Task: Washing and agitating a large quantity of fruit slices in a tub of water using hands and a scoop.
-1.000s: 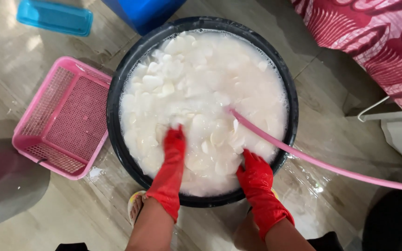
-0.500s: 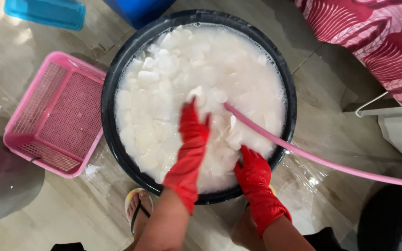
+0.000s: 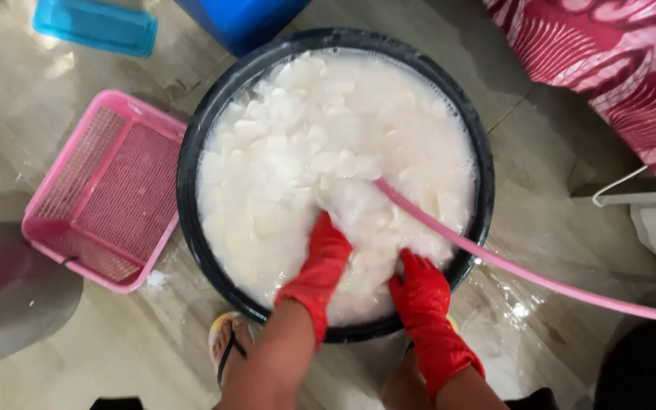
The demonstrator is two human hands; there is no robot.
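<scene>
A round black tub [image 3: 191, 144] on the floor is full of milky water and several white chunks [image 3: 298, 137]. Both my hands wear red rubber gloves. My left hand [image 3: 322, 254] is plunged into the water near the tub's middle, its fingers hidden under the white pieces. At the near rim my right hand [image 3: 417, 285] is dipped in as well, fingertips under the surface. A pink hose [image 3: 540, 277] runs from the right into the water between the two hands.
A pink mesh basket [image 3: 108, 190] lies left of the tub. A light blue tray [image 3: 93, 26] and a dark blue container [image 3: 244, 19] are at the top. Red patterned cloth [image 3: 616, 68] hangs top right. My sandalled foot [image 3: 229, 342] is below the tub.
My left hand reached out to the tub's middle and has drawn partway back, still among the white pieces. The right hand stayed at the near rim. The view shifted slightly.
</scene>
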